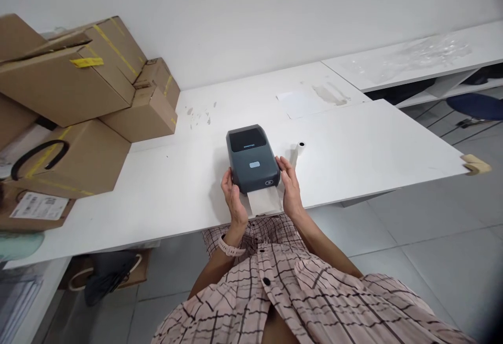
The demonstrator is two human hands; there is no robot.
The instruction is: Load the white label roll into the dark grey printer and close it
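Note:
A dark grey label printer sits on the white table near its front edge, its black window toward the back. A blank paper strip comes out of its front and reaches the table edge. My left hand grips the printer's left side at the front corner, the thumb along its side. From the right, my right hand presses against the opposite side. Just beyond that hand a small white paper roll lies with its dark core showing and a tail of paper partly hidden behind my fingers.
Cardboard boxes with yellow tape are stacked at the left. A white sheet lies behind the printer. Beige padding covers the table's right corner. Clear plastic rests on the far right surface, near a blue stool.

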